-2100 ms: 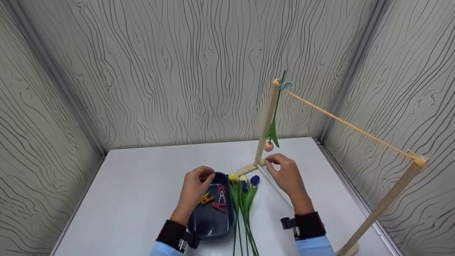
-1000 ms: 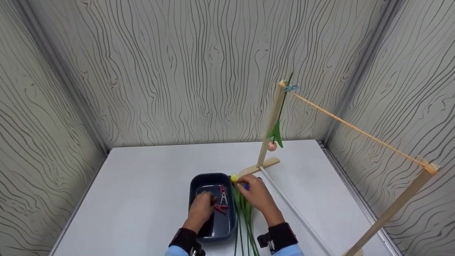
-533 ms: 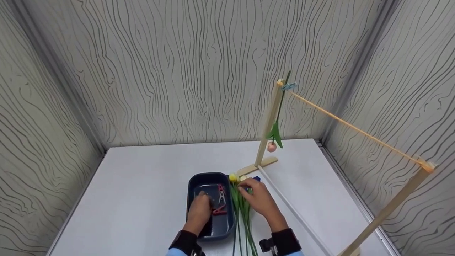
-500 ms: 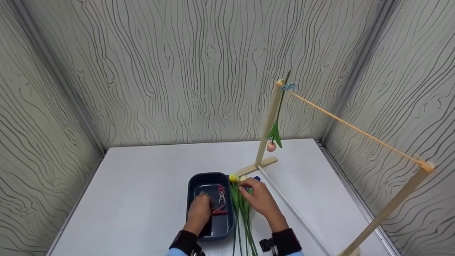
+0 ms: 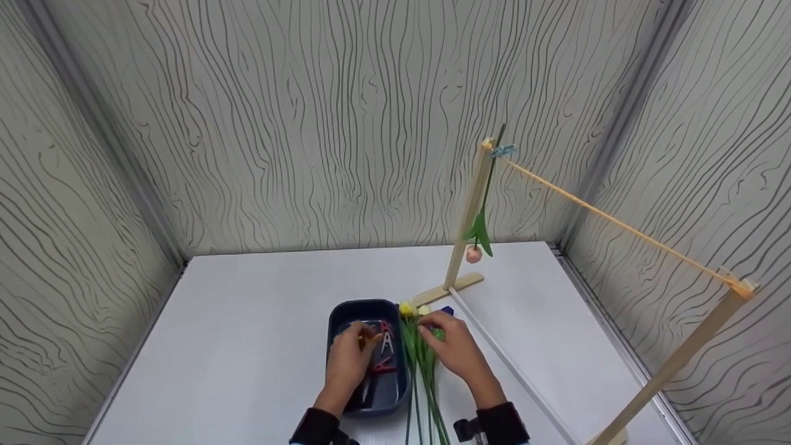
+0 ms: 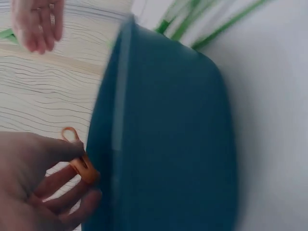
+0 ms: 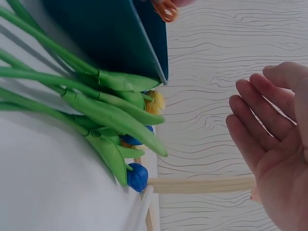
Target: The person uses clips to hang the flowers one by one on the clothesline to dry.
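Note:
Over the dark blue bin [image 5: 364, 303], my left hand [image 5: 349, 357] pinches an orange clothespin [image 6: 83, 167] between thumb and fingers. In the bin lie red clothespins [image 5: 383, 366] and a white one [image 5: 387, 343]. My right hand [image 5: 460, 349] hovers above the artificial tulips [image 5: 426, 371], holding nothing, its fingers relaxed in the right wrist view. Those tulips, with yellow, white and blue heads, lie beside the bin, partly hidden by the hand. A pink tulip [image 5: 474, 253] hangs head down from the cord, held by a blue clothespin [image 5: 503, 150].
An orange cord [image 5: 605, 214] runs between two wooden posts, the far post [image 5: 473, 210] and the near post [image 5: 673, 364]. A white rod [image 5: 507, 358] joins their bases along the white table [image 5: 247, 334]. Patterned panels [image 5: 346, 123] enclose the table.
My left hand went down into the bin, took hold of the orange clothespin and has risen slightly with it. My right hand moved left from near the far post to above the tulips.

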`<state>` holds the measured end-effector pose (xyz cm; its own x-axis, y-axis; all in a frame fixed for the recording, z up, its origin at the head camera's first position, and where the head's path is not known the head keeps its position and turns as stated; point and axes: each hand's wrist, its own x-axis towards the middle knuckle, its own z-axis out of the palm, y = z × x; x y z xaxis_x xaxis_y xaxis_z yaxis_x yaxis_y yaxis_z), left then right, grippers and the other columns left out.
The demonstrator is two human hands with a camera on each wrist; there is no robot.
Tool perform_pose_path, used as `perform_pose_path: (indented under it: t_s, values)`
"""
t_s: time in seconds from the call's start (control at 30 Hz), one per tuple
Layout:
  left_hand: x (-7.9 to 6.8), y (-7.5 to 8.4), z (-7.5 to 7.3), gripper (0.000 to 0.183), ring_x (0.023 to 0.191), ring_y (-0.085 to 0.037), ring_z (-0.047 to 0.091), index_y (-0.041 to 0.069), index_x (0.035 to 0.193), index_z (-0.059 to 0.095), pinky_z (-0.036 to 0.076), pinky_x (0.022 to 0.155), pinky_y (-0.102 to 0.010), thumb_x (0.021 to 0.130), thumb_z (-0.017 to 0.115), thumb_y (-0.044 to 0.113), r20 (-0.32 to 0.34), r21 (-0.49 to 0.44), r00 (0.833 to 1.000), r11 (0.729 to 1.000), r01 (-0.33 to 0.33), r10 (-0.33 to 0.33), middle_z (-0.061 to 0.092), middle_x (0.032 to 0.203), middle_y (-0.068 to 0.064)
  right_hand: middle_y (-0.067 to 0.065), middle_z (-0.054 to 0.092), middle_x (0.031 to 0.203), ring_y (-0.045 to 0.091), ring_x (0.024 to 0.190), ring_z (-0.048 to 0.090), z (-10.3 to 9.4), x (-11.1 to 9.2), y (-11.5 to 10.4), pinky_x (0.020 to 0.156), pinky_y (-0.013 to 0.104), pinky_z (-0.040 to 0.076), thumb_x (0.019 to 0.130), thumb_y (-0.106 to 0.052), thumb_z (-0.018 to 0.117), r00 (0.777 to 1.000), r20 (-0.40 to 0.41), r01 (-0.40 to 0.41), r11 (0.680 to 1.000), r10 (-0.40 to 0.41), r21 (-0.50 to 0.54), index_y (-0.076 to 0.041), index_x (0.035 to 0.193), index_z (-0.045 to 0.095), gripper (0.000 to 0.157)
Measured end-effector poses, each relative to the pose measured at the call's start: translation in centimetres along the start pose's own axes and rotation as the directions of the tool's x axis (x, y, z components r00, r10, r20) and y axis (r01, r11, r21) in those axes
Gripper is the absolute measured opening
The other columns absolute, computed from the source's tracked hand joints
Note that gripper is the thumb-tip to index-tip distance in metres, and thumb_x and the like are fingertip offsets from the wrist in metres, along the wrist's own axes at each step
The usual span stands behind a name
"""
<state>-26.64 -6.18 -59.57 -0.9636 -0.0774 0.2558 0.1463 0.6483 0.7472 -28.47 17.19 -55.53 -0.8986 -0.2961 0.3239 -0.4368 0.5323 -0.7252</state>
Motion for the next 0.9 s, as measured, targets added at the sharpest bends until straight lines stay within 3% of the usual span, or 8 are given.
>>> perform_pose_path:
  t_s: [0.13,0.27,0.47,0.7,0.9]
  values:
    - [0.2,0.9,-0.3,0.031,0.104,-0.025,0.079,0.004,0.126,0.07,0.066,0.088,-0.039,0.097,0.079,0.001,-0.013,-0.117,1.0,0.993,-0.003,0.002,0.081,0.115,-0.012,0.007,0.079,0.115,0.025,0.108,0.075,0.2,0.3,-0.4,0.096,0.041,0.063,0.106,-0.018,0.071,1.0,0.027,-0.001,1.0,0.001,0.013,-0.012,0.117,0.078,0.014]
    - [0.2,1.3,-0.4,0.044,0.113,-0.028,0.078,0.0,0.14,0.067,0.066,0.096,-0.041,0.098,0.078,0.002,0.006,-0.181,1.0,0.983,0.014,-0.013,0.079,0.127,-0.016,0.009,0.079,0.12,0.028,0.113,0.076,0.6,0.5,-0.8,0.099,0.045,0.064,0.107,-0.018,0.07,0.998,0.057,-0.003,0.999,0.001,0.034,-0.01,0.122,0.076,0.019]
    - [0.1,1.6,-0.4,0.037,0.117,-0.028,0.077,0.007,0.136,0.071,0.065,0.1,-0.038,0.099,0.075,-0.001,0.035,-0.3,0.999,0.954,0.017,-0.007,0.077,0.13,-0.015,0.015,0.074,0.129,0.033,0.118,0.073,1.3,0.6,-1.4,0.103,0.045,0.062,0.107,-0.018,0.07,0.997,0.081,0.005,0.997,-0.011,0.077,-0.005,0.131,0.071,0.028]
    - [-0.2,2.9,-0.5,0.035,0.125,-0.032,0.075,0.006,0.135,0.07,0.063,0.103,-0.031,0.1,0.074,0.001,0.056,-0.466,0.998,0.885,-0.008,0.039,0.074,0.134,-0.018,0.022,0.064,0.145,0.039,0.128,0.07,1.7,0.8,-2.0,0.111,0.05,0.058,0.107,-0.021,0.07,0.991,0.133,-0.032,0.982,0.007,0.186,0.0,0.148,0.06,0.047]
    - [-0.4,4.1,-0.6,0.036,0.126,-0.031,0.075,0.008,0.136,0.07,0.063,0.103,-0.029,0.101,0.075,0.004,0.074,-0.526,0.996,0.851,-0.01,0.058,0.073,0.138,-0.017,0.022,0.065,0.146,0.039,0.133,0.068,1.8,1.0,-2.5,0.113,0.047,0.058,0.109,-0.026,0.068,0.991,0.132,-0.041,0.97,0.01,0.239,0.0,0.15,0.059,0.05]
